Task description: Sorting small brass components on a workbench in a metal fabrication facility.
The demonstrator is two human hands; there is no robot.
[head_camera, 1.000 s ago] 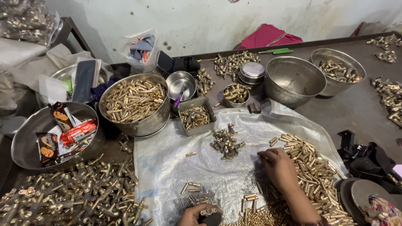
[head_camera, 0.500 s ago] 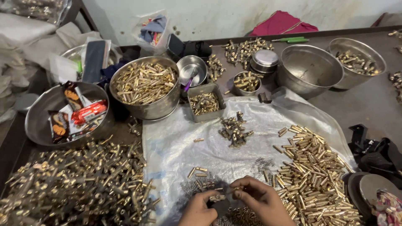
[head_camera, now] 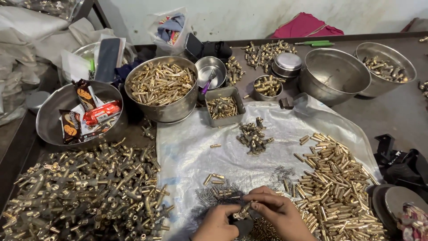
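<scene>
At the bottom centre of the frame, the left hand [head_camera: 218,223] and right hand [head_camera: 276,212] meet, fingers closed on a small brass fitting [head_camera: 243,211], seemingly pinched by both, above the plastic sheet [head_camera: 187,151], left of the brass pin heap [head_camera: 339,187].

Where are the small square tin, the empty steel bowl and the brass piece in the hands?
small square tin [head_camera: 224,106], head view, on its brass contents' near wall
empty steel bowl [head_camera: 334,73], head view, inner wall
brass piece [head_camera: 244,209], head view, mid-shaft
</scene>
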